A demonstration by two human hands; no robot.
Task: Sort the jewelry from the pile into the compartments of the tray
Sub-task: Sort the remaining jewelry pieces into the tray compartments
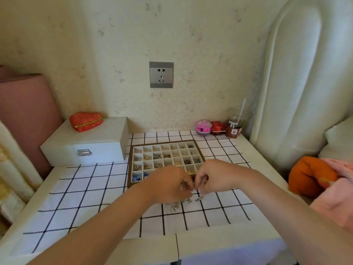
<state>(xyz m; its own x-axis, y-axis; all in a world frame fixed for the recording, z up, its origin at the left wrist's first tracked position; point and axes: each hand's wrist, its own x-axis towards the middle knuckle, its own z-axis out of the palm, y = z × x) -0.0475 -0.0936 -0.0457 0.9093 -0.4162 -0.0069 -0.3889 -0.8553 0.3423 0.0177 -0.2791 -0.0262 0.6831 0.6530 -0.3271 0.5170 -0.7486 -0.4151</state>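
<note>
Nearest the viewer, two bare forearms enter from 6 o'clock and converge over a white desk [219,243] covered by a black-gridded white cloth [86,197].

The left hand [170,186] and right hand [214,176] meet at the near rim of the tray. Both sets of fingers [188,185] are curled narrow with their tips almost touching. Whether a piece is pinched between them cannot be told.

Just below the hands, at their 6 o'clock, lies the small pile of silver-toned metal jewelry [183,202], loose on the cloth. It is strewn in a thin band whose long axis runs from 8 o'clock to 2 o'clock. Individual pieces are too small to judge for heading.

Judgement: the pieces are light, rigid, slippery and prone to tangle. Each is best taken singly by a fingertip pinch on its body or loop, not scooped.

At 12 o'clock of the pile sits the shallow brown-rimmed tray of pale square compartments [130,169], its near rim running 9 to 3 o'clock. Many cells already hold items and several in the far rows look vacant.

Further out, a white latched wooden box [86,144] stands at the tray's 9 o'clock. A clear plastic cup with straw [235,123] stands at 1 o'clock against the wall.
</note>
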